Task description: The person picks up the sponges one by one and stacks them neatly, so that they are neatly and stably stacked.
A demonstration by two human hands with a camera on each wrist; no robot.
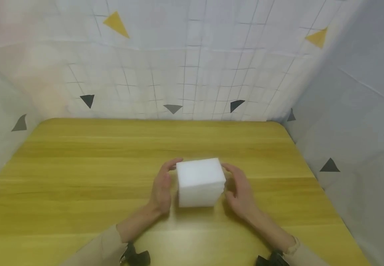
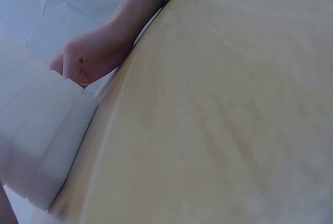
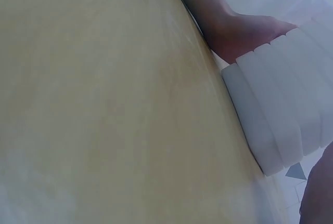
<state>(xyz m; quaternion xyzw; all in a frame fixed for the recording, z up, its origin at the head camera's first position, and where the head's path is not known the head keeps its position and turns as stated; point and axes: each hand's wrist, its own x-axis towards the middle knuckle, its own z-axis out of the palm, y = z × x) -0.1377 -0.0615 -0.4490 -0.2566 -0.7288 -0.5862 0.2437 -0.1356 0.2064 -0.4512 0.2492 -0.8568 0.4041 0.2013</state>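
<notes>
A stack of white, foam-like slabs point(image 1: 200, 181) stands on the wooden table between the two hands. Its separate layers show in both wrist views, like white sponges laid flat on one another. On its left side, the left hand point(image 1: 162, 186) stands upright with loosely bent fingers near the far left corner. The right hand point(image 1: 242, 190) curves along the opposite side, thumb and fingers apart, with a small gap to the slabs. Across the stack, the left wrist view shows the right hand point(image 2: 93, 57); the right wrist view shows the left hand point(image 3: 244, 34).
The yellowish wooden table point(image 1: 79, 177) has rounded far corners. White sheeting point(image 1: 165, 48) with grid lines and coloured triangles rises behind it, and a plain sheet point(image 1: 361, 122) runs along the right edge. Dark wrist devices point(image 1: 137, 256) sit near both sleeves.
</notes>
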